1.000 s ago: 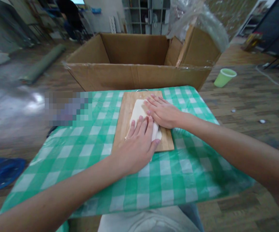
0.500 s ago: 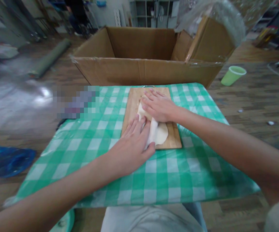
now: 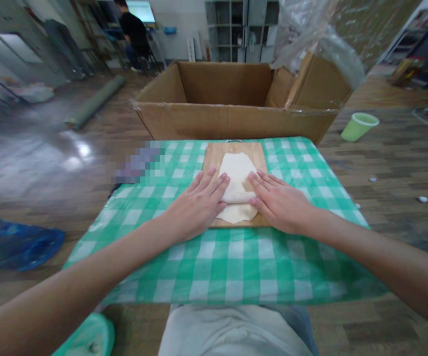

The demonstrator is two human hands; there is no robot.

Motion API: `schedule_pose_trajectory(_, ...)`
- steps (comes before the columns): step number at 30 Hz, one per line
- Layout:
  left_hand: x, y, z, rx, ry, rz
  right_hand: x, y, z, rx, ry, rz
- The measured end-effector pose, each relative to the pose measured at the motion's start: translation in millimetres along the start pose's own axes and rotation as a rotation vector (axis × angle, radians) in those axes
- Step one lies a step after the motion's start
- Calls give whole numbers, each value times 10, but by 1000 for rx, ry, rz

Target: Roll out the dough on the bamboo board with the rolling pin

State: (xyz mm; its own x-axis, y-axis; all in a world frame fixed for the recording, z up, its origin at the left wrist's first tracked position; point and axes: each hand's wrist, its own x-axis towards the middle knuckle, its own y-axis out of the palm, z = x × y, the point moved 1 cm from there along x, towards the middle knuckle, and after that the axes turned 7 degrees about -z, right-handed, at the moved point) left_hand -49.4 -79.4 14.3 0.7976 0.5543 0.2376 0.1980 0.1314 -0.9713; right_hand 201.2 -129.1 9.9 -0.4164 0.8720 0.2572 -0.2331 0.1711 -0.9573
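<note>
A flat, pale sheet of dough (image 3: 238, 168) lies on a wooden board (image 3: 211, 157) on the green checked tablecloth (image 3: 236, 267). Across the dough's near part runs a thin pale roll (image 3: 237, 197); I cannot tell whether it is a stick or rolled dough. My left hand (image 3: 199, 205) lies flat at the roll's left end, with its fingers stretched out and the fingertips on the roll. At the right end my right hand (image 3: 278, 202) rests the same way, fingers flat and together. Neither hand grips anything.
A large open cardboard box (image 3: 232, 106) with clear plastic stands just behind the table. A green cup (image 3: 359, 125) lies on the wooden floor at right. A blue bag (image 3: 17, 242) and a teal basin (image 3: 88, 336) are at left. A person sits far back.
The dough, bunched and folded under my hands before, now lies spread out flat. Both hands have drawn back toward me and apart, to the ends of the thin roll.
</note>
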Motion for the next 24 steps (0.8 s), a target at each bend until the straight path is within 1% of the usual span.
schedule_pose_trajectory(2,127,8,40,33,-10,-1,-51,10,60,4,-3,-11)
schedule_pose_trajectory(5,427,88,18,91,-15,5,-1,62,49,20,-29,-43)
schedule_pose_trajectory(8,705,204,-32,114,43,24,137,109,-110,47,-41,-70)
schedule_pose_trajectory(10,769,248,-55,104,44,25,204,120,-267,71,-4,-74)
schedule_pose_trajectory(12,701,245,-86,77,19,13,217,115,-407,85,60,-74)
schedule_pose_trajectory(15,422,174,-188,29,12,-14,141,95,-470,75,127,-41)
schedule_pose_trajectory(18,116,80,-338,-4,32,-47,1,70,-326,30,135,-3)
schedule_pose_trajectory(20,-29,32,-425,-10,28,-64,-110,46,-173,-3,126,-16)
schedule_pose_trajectory(24,-155,-3,-507,-11,-46,-42,-349,-3,76,-45,81,-59)
